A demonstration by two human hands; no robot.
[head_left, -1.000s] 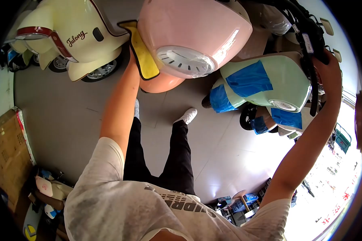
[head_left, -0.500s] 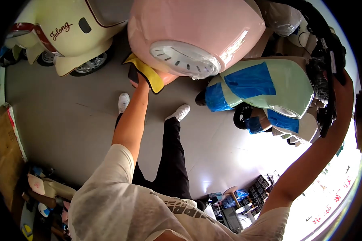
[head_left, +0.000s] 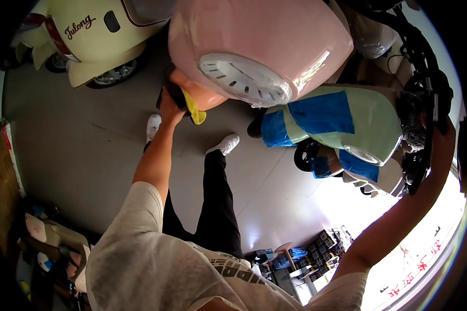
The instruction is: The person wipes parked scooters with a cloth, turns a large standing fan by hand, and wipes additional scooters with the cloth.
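Observation:
My left hand [head_left: 171, 106] is closed on a yellow cloth with a dark side [head_left: 194, 110], against the orange-pink fender [head_left: 205, 94] below the pink scooter body [head_left: 264, 41]. That body carries an oval clear-wrapped lamp or panel [head_left: 244, 80]. At the right, my right hand [head_left: 435, 124] is at the black handlebar parts [head_left: 428, 67]; its fingers are mostly hidden behind them, so their grip cannot be made out.
A cream scooter [head_left: 98, 44] stands at the upper left. To the right is a pale green scooter [head_left: 381, 124] with blue film [head_left: 324, 113]. Cardboard [head_left: 0, 166] leans at the left edge. Boxes and a stool [head_left: 284, 249] are at the bottom.
The cloth has moved from the body's side down to the fender and is now bunched, with more of its dark side showing. My right hand has shifted slightly down at the handlebar.

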